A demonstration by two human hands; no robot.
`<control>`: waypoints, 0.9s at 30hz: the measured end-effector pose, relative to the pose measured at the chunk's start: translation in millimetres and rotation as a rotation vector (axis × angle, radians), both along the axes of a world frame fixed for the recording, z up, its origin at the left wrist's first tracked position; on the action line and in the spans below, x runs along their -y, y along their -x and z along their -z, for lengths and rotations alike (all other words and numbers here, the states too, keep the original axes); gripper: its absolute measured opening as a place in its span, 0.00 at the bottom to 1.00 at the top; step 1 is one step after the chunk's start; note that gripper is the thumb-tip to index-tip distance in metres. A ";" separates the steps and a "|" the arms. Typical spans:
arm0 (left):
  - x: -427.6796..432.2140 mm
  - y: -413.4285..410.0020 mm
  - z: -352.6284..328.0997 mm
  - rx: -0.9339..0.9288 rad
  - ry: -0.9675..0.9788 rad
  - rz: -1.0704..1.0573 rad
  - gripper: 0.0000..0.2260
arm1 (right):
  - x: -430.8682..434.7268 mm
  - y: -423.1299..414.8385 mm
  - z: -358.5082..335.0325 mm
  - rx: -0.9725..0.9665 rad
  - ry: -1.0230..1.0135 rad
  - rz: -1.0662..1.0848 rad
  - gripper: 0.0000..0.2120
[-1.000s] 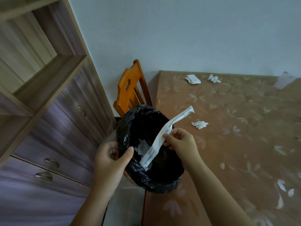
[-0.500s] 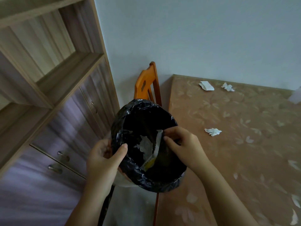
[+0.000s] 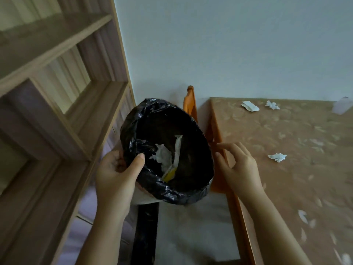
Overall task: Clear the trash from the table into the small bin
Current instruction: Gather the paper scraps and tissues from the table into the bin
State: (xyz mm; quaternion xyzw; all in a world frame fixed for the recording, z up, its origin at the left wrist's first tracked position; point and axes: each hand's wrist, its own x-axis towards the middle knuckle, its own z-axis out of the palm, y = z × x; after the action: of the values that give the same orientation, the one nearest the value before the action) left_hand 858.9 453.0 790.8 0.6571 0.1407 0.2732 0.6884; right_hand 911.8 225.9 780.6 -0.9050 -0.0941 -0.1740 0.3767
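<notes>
Strip (image 3: 176, 155) now lies inside the bin (image 3: 191, 196) beside a tissue; a second ago the right hand (image 3: 238, 167) pinched it over the rim. That hand is now out, fingers spread, empty. Left hand (image 3: 118, 175) grips the bin rim, thumb inside. Three scraps (image 3: 277, 157) remain on the table (image 3: 305, 188). Pale object at the far right edge is cut off, unidentifiable.

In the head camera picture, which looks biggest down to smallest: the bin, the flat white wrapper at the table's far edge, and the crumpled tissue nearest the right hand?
1. bin
2 and 3. flat white wrapper and crumpled tissue look alike; the wrapper lies farther off, so I won't rank them.
</notes>
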 end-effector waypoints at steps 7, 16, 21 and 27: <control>-30.2 -49.9 -17.5 0.155 -0.047 0.072 0.03 | -20.8 -19.1 4.3 0.011 0.033 0.094 0.08; -7.8 -166.0 -32.0 0.268 -0.066 0.274 0.05 | 4.1 -97.0 9.6 0.085 -0.013 0.277 0.09; 21.8 -240.4 -47.5 0.284 -0.100 0.374 0.05 | 36.0 -147.8 6.4 0.064 -0.042 0.385 0.09; 61.4 -311.6 -46.6 0.272 -0.143 0.508 0.04 | 62.5 -190.4 19.2 -0.003 -0.107 0.552 0.09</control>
State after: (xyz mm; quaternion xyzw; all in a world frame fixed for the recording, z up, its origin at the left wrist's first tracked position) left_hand 1170.5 391.6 837.4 0.6755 -0.1416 0.1867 0.6991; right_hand 1102.2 163.4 761.4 -0.8754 0.1659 -0.2737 0.3623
